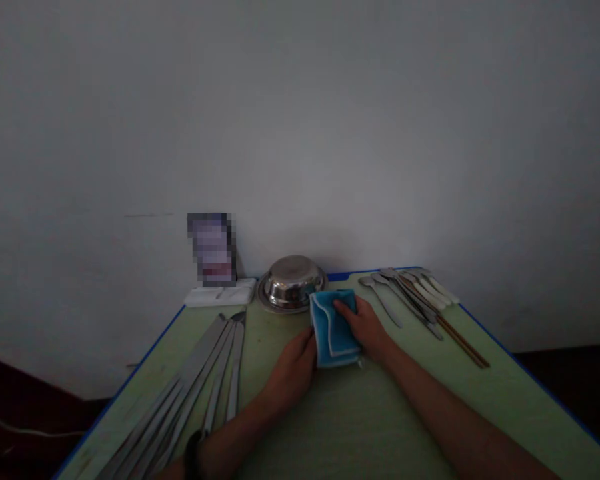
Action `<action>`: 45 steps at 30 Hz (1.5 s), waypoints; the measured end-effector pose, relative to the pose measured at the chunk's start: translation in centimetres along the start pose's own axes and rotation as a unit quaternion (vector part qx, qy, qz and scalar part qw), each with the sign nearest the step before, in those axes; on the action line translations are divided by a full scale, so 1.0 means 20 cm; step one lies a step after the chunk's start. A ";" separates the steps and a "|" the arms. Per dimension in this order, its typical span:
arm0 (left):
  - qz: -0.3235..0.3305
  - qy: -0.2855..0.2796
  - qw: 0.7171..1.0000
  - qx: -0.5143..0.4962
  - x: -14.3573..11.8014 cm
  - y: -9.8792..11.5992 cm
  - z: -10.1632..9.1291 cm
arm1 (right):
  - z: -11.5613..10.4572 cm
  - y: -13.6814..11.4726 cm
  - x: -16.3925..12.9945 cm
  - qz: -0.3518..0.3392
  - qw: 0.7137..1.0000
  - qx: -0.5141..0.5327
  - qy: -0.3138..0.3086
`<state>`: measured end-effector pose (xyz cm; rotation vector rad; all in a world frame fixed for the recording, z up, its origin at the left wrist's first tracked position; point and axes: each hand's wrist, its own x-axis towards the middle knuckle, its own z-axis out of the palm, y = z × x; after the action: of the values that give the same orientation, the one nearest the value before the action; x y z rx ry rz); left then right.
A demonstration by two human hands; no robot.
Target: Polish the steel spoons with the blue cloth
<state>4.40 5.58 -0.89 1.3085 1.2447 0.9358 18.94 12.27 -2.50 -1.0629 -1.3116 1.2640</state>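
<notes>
A folded blue cloth (336, 333) with pale edging is held up over the middle of the table. My right hand (369, 328) grips its right side, thumb pressed on the front and the other fingers hidden behind. My left hand (296, 363) closes at the cloth's lower left edge, its fingertips partly hidden behind the fabric. A small pale bit shows under the cloth's lower right corner; I cannot make out what it is. Just behind the cloth, an upside-down shiny metal bowl (294, 277) sits near the wall.
Long metal utensils (180, 393) lie fanned out at the left, partly under my left forearm. Several spoons (387, 303), white-handled cutlery (430, 288) and brown chopsticks (463, 341) lie at the right. A blurred upright phone-like screen (214, 252) stands by a white slab (225, 295) against the wall.
</notes>
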 end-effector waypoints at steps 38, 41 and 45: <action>-0.004 -0.014 0.999 -0.045 -0.02 0.04 0.01 | -0.04 -0.03 0.00 0.114 0.981 0.144 -0.060; 0.011 -0.010 0.999 -0.049 -0.03 0.04 0.01 | -0.03 -0.04 0.00 0.100 0.984 0.133 -0.067; 0.031 -0.023 0.998 -0.051 -0.03 0.04 0.01 | -0.02 -0.05 -0.02 0.086 0.985 0.121 -0.082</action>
<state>4.72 5.12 -0.13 1.2875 1.1117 0.9948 19.50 11.89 -1.57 -0.9291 -1.1681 1.6264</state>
